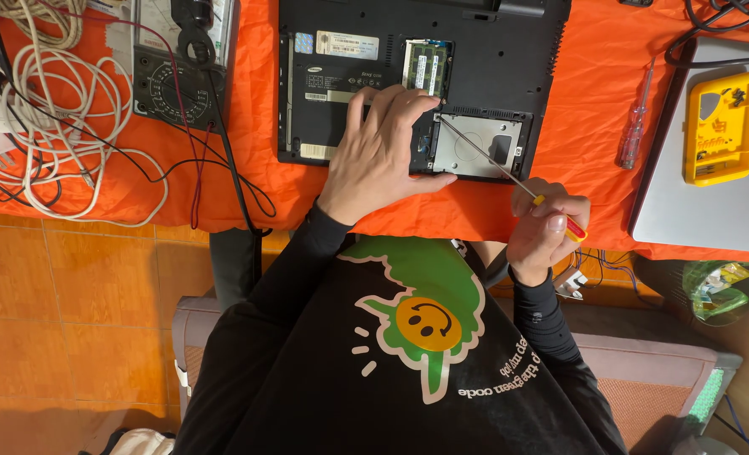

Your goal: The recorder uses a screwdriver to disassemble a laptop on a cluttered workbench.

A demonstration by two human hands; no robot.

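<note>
A black laptop (pixel 492 50) lies upside down on the orange-covered table (pixel 593 93), its bottom panel off, with memory modules (pixel 426 67) and a silver hard drive (pixel 475 145) exposed. My left hand (pixel 383 152) rests flat on the laptop's base beside the drive, fingers spread. My right hand (pixel 547 227) grips the red and yellow handle of a long screwdriver (pixel 484 156). Its thin shaft runs up-left, and the tip touches the drive's top left corner near my left fingertips.
A multimeter (pixel 176 80) with red and black leads and coiled white cables (pixel 62 109) lie at the left. A second, clear-handled screwdriver (pixel 636 126) lies right of the laptop. A yellow bit case (pixel 722 126) sits on a closed silver laptop (pixel 695 211). A bin (pixel 720 291) stands below.
</note>
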